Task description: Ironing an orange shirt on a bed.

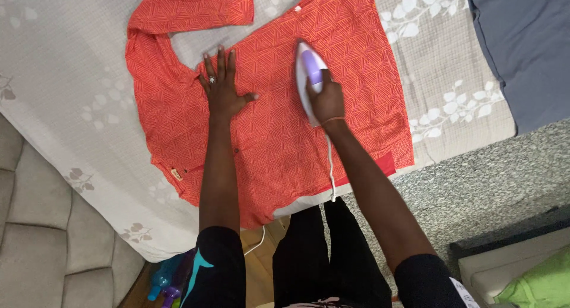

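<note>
Cushions (35, 219) in pale grey fill the far left edge, and beside them a white bedsheet with a leaf print (65, 100) covers the bed that serves as the ironing surface. Spread flat on this sheet lies an orange patterned shirt (273, 136), one sleeve (184, 11) folded over at the top left. The left hand (222, 88) rests palm down on the shirt near its collar, fingers splayed and released, gripping nothing, only pinning the cloth; a ring shows on one finger. Just to the right, with bare fabric between them, the right hand (326, 100) is clenched around the handle of a white and purple iron (310, 76), whose soleplate sits on the shirt. The iron's long axis runs roughly away from the person, its tip pointing toward the top edge of the shirt. A white cord (331, 165) trails from the iron's heel back along the right forearm toward the body. The wider unpressed stretch of cloth lies to the right of the iron, nearer the right hand than the left. Further right, a blue-grey cloth (522, 46) lies on the bed's corner, and below it grey carpet (475, 189) and something lime green (540, 284).
</note>
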